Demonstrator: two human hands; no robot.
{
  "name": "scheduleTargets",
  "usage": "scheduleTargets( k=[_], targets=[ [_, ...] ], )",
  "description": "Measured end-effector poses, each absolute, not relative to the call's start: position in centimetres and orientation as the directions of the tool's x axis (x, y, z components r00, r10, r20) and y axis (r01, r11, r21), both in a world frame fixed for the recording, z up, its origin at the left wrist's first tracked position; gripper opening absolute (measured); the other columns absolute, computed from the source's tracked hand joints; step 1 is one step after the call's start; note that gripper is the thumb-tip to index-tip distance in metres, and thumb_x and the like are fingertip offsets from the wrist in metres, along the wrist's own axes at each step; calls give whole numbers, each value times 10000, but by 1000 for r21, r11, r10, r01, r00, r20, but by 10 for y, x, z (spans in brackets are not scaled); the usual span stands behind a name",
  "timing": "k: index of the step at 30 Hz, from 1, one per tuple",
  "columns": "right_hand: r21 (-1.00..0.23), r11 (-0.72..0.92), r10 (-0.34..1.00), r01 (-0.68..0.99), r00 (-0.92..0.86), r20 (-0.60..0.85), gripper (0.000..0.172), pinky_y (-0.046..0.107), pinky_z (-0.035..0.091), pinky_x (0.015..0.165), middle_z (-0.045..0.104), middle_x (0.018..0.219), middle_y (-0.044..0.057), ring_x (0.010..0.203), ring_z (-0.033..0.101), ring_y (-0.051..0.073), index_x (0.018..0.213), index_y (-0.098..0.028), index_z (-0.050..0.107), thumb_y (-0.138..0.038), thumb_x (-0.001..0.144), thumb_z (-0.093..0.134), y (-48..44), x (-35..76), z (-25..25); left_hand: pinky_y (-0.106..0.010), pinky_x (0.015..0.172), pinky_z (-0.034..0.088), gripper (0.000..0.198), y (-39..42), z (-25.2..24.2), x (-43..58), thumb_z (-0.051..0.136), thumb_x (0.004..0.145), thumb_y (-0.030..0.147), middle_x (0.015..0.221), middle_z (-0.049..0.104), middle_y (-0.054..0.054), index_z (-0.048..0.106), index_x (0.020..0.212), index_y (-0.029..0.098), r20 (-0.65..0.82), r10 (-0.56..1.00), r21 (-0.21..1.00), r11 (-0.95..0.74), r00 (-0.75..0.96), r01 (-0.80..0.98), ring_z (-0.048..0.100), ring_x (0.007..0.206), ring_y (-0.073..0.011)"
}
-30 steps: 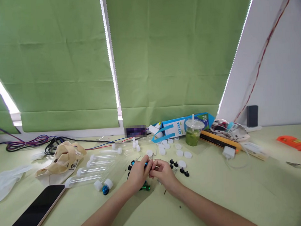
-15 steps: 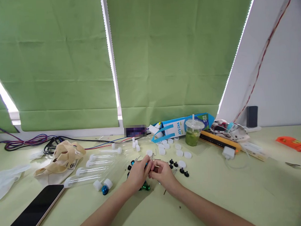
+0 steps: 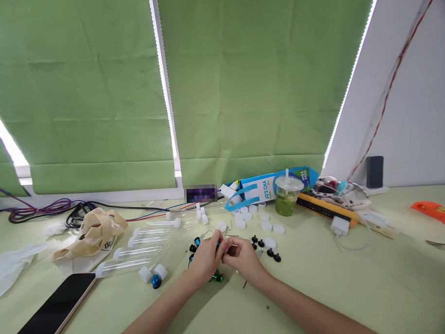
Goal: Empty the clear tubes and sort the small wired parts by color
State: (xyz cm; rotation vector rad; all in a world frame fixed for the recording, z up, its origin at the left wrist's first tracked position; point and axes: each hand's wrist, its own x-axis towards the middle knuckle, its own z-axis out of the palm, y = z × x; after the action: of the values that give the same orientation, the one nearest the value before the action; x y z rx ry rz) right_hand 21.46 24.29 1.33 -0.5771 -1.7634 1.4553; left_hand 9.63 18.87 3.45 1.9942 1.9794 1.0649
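Green window blinds [image 3: 252, 78] cover the background above a pale yellow-green counter [image 3: 322, 295]. A blue-and-white carrier bag [image 3: 261, 190] lies at the rear. A smartphone [image 3: 54, 309] lies at the front left.

The left hand [image 3: 204, 258] and right hand [image 3: 243, 258] meet at the center of the counter. Grip state: the fingers of both hands are drawn together, fingertips touching or nearly so; whether either grip grasps a part cannot be told, as the fingers hide the space between them.

A lidded drink cup [image 3: 286, 202] stands upright beyond the right hand. Clear plastic tubes [image 3: 138, 253] lie to the left.

A metallic green fitting [image 3: 217, 277] lies just beside the left hand, partly covered. White caps [image 3: 278, 229] and black thumbscrews [image 3: 277, 258] lie to the right of the right hand.

Step in hand, as judged: close two-handed fingertip work. The next move calls for steady opposed fingertips and an unobstructed view of the contact point.
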Motion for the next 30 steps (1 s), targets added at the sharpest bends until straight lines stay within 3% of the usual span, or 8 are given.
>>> scheduleTargets(
  k=[3, 9, 12, 16, 19, 22, 26, 30],
  targets=[
    [-960, 256, 743, -112, -613, 270, 101, 238, 434, 551, 532, 596, -21, 570, 548, 131, 613, -173, 487, -89, 600, 543, 240, 215, 17, -233, 536, 292, 405, 192, 33, 95, 273, 907, 393, 572, 564, -9, 503, 637, 198, 369, 915, 549, -74, -162, 833, 506, 542, -148],
    [-732, 681, 589, -17, -582, 561, 176, 221, 404, 583, 524, 680, -9, 613, 509, 110, 668, -180, 568, -33, 638, 476, 227, 219, 22, -243, 487, 276, 602, 200, 27, 88, 168, 909, 470, 443, 508, -21, 427, 443, 191, 313, 917, 607, 8, -248, 794, 480, 450, -145],
    [-816, 578, 665, -12, -572, 480, 146, 219, 416, 564, 550, 678, -2, 599, 527, 114, 667, -173, 568, -49, 638, 496, 231, 218, 16, -241, 490, 284, 575, 195, 30, 89, 179, 909, 464, 456, 505, -12, 437, 475, 190, 321, 917, 627, -17, -238, 779, 471, 454, -142],
    [-949, 305, 773, -82, -561, 297, 52, 229, 439, 562, 567, 635, -5, 588, 558, 127, 664, -165, 543, -121, 649, 567, 243, 215, 11, -215, 558, 323, 312, 189, 36, 94, 311, 899, 389, 639, 579, 10, 500, 745, 194, 395, 909, 653, -176, -133, 736, 506, 573, -129],
    [-967, 237, 758, -89, -605, 242, 52, 230, 441, 559, 561, 605, -14, 575, 563, 127, 674, -162, 547, -130, 647, 579, 244, 216, 13, -217, 515, 276, 273, 190, 35, 94, 358, 879, 364, 568, 485, 41, 425, 669, 202, 400, 896, 693, -155, -195, 704, 428, 521, -119],
    [-921, 387, 699, -44, -638, 324, 79, 223, 427, 561, 563, 629, -11, 576, 548, 117, 680, -164, 558, -92, 660, 533, 236, 218, 19, -226, 485, 227, 361, 197, 31, 90, 354, 871, 394, 493, 361, 61, 331, 565, 204, 370, 880, 724, -74, -296, 685, 355, 476, -111],
    [-724, 689, 588, 33, -609, 532, 151, 219, 390, 581, 541, 653, -15, 605, 510, 107, 670, -176, 559, -45, 673, 483, 224, 221, 25, -222, 464, 247, 440, 201, 29, 87, 311, 871, 466, 469, 345, 59, 300, 519, 202, 322, 901, 754, -58, -290, 654, 379, 452, -108],
    [-705, 707, 593, 58, -592, 545, 147, 226, 386, 588, 542, 666, -13, 609, 504, 108, 660, -177, 549, -51, 682, 478, 228, 223, 24, -220, 454, 289, 438, 194, 38, 90, 279, 879, 485, 463, 402, 62, 395, 571, 196, 282, 936, 767, -87, -212, 636, 415, 421, -109]
  ],
)
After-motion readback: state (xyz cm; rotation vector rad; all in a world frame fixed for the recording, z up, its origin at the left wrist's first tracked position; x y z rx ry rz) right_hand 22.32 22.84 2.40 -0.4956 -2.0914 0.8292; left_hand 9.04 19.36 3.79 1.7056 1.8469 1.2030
